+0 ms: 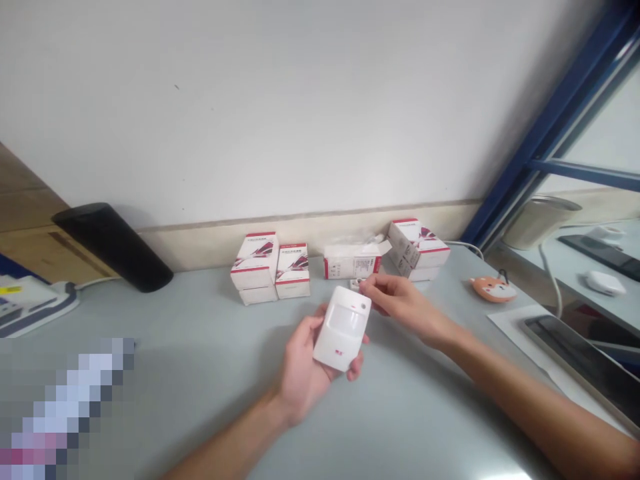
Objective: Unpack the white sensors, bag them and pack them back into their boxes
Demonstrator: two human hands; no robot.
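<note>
L hand (305, 363): our fingers wrapped round 1 white sensor unit (343, 328), held above the table (200, 360).
R hand (400, 300): fingertips pinched at unit's top corner; can't tell what's in them.
Boxes (254, 260): we count approx. 7 past the fingertips, by the wall.

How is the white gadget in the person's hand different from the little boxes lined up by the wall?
The white gadget is plain white with a rounded front; the boxes are square-edged with red stripes and printed patterns. The gadget is held tilted in the left hand, with the right hand at its top corner; the boxes rest on the table, some stacked. Both are small and mostly white.
</note>
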